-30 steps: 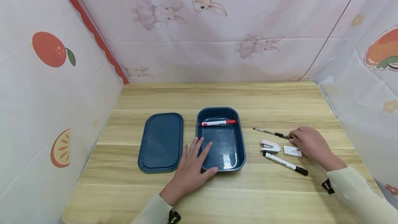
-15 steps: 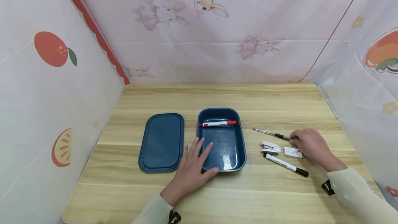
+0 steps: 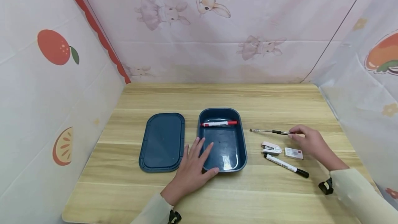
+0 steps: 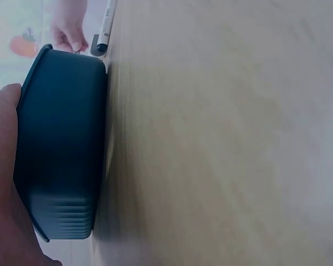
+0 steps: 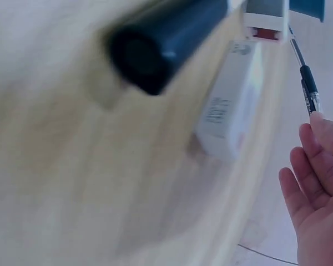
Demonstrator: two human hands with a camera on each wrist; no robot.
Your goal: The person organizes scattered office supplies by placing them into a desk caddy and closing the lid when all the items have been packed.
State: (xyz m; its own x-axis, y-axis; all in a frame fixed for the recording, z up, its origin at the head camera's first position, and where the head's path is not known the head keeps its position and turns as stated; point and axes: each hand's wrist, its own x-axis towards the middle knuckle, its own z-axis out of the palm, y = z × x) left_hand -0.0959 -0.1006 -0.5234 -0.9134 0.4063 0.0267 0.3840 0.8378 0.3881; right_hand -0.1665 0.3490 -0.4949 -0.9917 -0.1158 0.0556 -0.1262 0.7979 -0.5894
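My right hand [image 3: 308, 142] pinches a pen [image 3: 268, 131] by its dark capped end, between thumb and index finger. The pen points left toward the blue box; the right wrist view shows the other fingers of the hand [image 5: 319, 183] loosely bent. Fingers extended, my left hand [image 3: 191, 174] rests on the left front rim of the open blue box [image 3: 219, 148]. A red-capped white marker [image 3: 219, 123] lies across the far end inside it. From the left wrist view, the box's outer wall [image 4: 61, 133] stands beside the hand.
A blue lid [image 3: 162, 142] lies flat left of the box. To the right are a small stapler [image 3: 271, 148], a small white box [image 3: 293, 153] and a black-capped marker [image 3: 286, 165]. Printed cloth walls enclose the wooden table [image 3: 248, 196].
My right hand has raised the pen slightly off the table, and its free end has shifted left. My left hand stays on the box rim.
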